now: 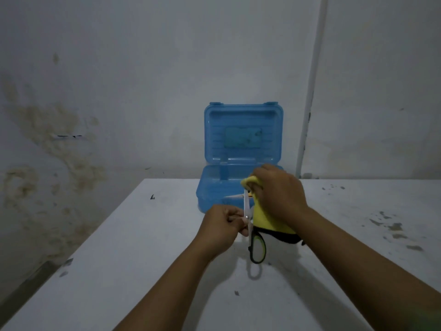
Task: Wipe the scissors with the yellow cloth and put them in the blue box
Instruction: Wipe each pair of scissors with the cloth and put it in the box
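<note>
The scissors (pixel 256 247), with black and yellow-green handles, hang above the table with their blades spread apart. My left hand (pixel 223 225) pinches one blade near the pivot. My right hand (pixel 278 191) grips the yellow cloth (pixel 265 217), which is wrapped over the other blade and handle and hides them. One handle loop hangs free below my hands. The blue box (pixel 216 187) stands open just behind my hands, its lid (pixel 243 132) upright against the wall.
The white table (pixel 119 271) has dark scuffs and flakes at the right and a small dark mark at the left. Its left edge drops off to the floor. A stained wall and a white pipe (pixel 310 91) stand close behind.
</note>
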